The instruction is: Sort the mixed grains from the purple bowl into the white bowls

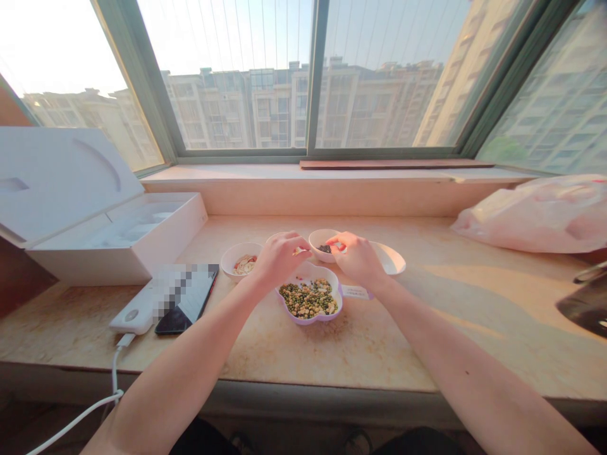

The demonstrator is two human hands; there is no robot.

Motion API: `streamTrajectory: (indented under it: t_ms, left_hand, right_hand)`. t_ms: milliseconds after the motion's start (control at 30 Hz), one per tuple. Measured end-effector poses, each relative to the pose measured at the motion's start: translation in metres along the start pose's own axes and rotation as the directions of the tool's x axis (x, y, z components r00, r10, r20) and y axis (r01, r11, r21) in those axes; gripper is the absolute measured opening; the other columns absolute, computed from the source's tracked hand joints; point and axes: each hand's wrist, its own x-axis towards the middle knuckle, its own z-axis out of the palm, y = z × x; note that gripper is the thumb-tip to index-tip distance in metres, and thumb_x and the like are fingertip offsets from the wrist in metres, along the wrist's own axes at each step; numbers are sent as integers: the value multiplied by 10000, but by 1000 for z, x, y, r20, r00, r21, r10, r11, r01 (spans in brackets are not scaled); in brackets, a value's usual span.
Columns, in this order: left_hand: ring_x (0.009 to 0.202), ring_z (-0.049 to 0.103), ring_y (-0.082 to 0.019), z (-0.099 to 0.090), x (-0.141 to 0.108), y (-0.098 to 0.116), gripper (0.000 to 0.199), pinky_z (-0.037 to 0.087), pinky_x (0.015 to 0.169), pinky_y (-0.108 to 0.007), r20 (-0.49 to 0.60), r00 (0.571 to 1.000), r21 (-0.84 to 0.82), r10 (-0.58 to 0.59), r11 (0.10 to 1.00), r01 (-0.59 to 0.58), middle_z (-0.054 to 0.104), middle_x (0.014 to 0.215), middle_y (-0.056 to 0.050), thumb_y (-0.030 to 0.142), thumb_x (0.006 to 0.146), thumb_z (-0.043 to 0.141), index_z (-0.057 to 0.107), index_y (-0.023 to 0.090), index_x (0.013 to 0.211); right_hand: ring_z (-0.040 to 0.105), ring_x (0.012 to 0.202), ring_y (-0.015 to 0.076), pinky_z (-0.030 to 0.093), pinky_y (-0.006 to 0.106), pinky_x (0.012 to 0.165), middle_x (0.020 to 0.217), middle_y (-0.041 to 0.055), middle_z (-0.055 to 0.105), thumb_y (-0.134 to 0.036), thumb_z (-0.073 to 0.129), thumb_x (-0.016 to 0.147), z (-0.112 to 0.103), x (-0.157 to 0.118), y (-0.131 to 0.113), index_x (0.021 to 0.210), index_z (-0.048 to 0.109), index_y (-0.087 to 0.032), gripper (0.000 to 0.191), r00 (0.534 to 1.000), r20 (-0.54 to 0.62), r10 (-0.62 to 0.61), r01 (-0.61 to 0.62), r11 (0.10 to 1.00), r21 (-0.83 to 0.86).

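Observation:
A white and purple scalloped bowl (310, 300) holds a mix of green and tan beans at the centre. Behind it, my left hand (284, 253) is closed, fingertips pinched on something too small to make out, over a bowl it partly hides. My right hand (353, 253) has its fingers pressed together at the rim of a white bowl (318, 237) with dark pieces inside. Whatever its fingertips hold is hidden. To the left stands a bowl (230, 259) with pale flat pieces. Another white bowl (393, 258) is partly behind my right wrist.
An open white box (165, 237) stands at the left, with a white power bank (135, 316) and a black phone (190, 303) before it. A plastic bag (540, 215) lies at the right, and a dark object (585, 303) at the right edge. Windows rise behind the ledge.

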Motion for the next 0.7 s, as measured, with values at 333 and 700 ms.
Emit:
streamTrajectory:
  t_ms: [333, 700]
  left_hand:
    - [925, 708, -172, 1, 0, -4, 126, 546, 864, -302, -33, 999, -41, 31, 999, -32, 769, 1008, -33, 251, 960, 672, 792, 229, 928]
    - [946, 701, -163, 8, -1, -5, 169, 548, 873, -294, -5, 992, 6, 123, 992, -123, 768, 1012, -23, 221, 984, 640, 804, 261, 982]
  right_hand:
    - [601, 635, 160, 471, 288, 615, 747, 44, 735, -486, 639, 916, -7, -5, -19, 902, 807, -167, 360, 943, 323, -80, -99, 859, 502]
    - [491, 636, 121, 381, 253, 554, 684, 5, 596, -642, 773, 777, 2, -10, -25, 894, 766, -158, 498, 886, 464, -25, -367, 576, 731]
